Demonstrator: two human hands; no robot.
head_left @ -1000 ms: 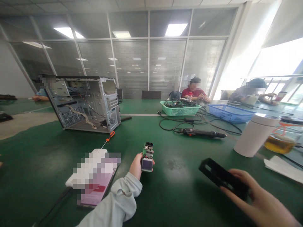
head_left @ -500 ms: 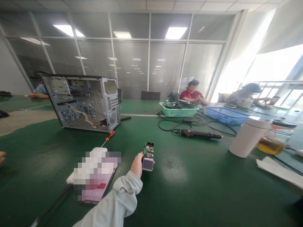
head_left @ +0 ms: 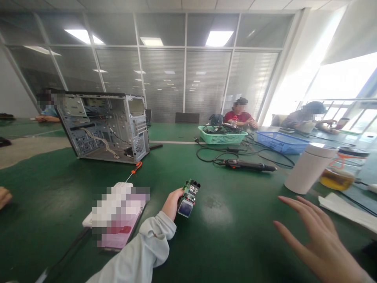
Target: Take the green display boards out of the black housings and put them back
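The board (head_left: 191,195) is in my left hand (head_left: 173,202), out in front, fingers wrapped round it. Its front parts show, uncovered. My right hand (head_left: 319,237) holds nothing, fingers spread over the table (head_left: 232,243). I can't tell what's left.

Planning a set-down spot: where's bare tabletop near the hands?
Bare: table between the left hand, holding a circuit board, and the right hand; also up to the black tool. Crowded: left, phone and white block; right, bottle, jar and paper.
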